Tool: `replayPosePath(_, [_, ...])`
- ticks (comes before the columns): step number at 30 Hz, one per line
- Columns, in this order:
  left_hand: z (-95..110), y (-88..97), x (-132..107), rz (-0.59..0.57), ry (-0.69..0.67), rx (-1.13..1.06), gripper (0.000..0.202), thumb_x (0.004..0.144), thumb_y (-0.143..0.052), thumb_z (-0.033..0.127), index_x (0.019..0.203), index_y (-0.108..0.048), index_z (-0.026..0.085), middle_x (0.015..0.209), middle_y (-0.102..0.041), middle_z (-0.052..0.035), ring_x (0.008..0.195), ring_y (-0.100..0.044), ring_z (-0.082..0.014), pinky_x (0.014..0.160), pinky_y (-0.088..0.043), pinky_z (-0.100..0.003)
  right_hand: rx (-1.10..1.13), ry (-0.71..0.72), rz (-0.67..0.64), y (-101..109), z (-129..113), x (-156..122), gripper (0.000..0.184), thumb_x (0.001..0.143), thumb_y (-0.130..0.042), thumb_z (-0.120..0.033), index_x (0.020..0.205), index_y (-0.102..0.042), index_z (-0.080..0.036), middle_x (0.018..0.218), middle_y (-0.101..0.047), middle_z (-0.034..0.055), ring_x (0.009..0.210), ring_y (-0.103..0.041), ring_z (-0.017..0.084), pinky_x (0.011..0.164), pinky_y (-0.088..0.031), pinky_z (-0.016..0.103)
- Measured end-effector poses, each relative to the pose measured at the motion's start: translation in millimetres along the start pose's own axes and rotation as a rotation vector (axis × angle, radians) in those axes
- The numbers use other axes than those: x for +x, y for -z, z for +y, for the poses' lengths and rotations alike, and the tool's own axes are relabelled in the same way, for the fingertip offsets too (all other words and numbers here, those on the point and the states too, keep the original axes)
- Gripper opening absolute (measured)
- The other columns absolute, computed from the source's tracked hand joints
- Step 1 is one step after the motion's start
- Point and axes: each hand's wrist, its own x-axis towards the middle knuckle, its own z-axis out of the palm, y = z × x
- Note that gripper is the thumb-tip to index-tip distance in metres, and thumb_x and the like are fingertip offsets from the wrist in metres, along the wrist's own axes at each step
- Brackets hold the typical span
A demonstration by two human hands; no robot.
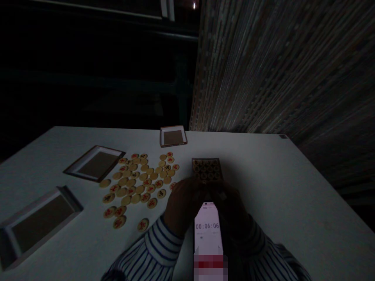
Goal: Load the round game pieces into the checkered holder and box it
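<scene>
My left hand point(180, 208) and my right hand point(234, 212) are close together near the table's front middle, both very dark, and their fingers do not show clearly. They sit just at the near edge of a small box point(206, 168) that has round game pieces packed in it. A lit phone point(207, 230) showing a stopwatch reading 00:06:06 stands between my wrists and hides part of both hands. Striped sleeves cover my forearms. I cannot tell whether either hand holds anything.
Several round tan game pieces point(137, 181) with red or black marks lie scattered left of my hands on the white table point(293, 203). Three shallow box trays lie at far middle point(173, 136), left point(94, 163) and near left point(38, 224). A textured wall point(278, 66) rises behind on the right.
</scene>
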Motion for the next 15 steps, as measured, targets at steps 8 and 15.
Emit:
replayPosePath(8, [-7.3, -11.2, -4.4, 0.022, -0.042, -0.031, 0.022, 0.079, -0.048, 0.024, 0.097, -0.061, 0.019, 0.092, -0.067, -0.008, 0.087, -0.062, -0.0219, 0.075, -0.05, -0.037, 0.041, -0.082, 0.01, -2.5, 1.0, 1.2, 0.015, 0.078, -0.056, -0.025, 0.089, -0.064, -0.02, 0.078, -0.068, 0.0033, 0.068, -0.062, 0.014, 0.061, -0.051, 0.026])
replayPosePath(15, [-3.1, -6.8, -10.5, 0.136, 0.098, -0.197, 0.022, 0.08, -0.05, 0.024, 0.099, -0.06, 0.02, 0.092, -0.068, -0.0054, 0.084, -0.064, -0.0185, 0.072, -0.053, -0.032, 0.068, -0.121, 0.017, -2.9, 1.7, 0.5, 0.016, 0.076, -0.055, -0.021, 0.089, -0.065, -0.019, 0.079, -0.069, 0.0044, 0.069, -0.063, 0.016, 0.06, -0.052, 0.027])
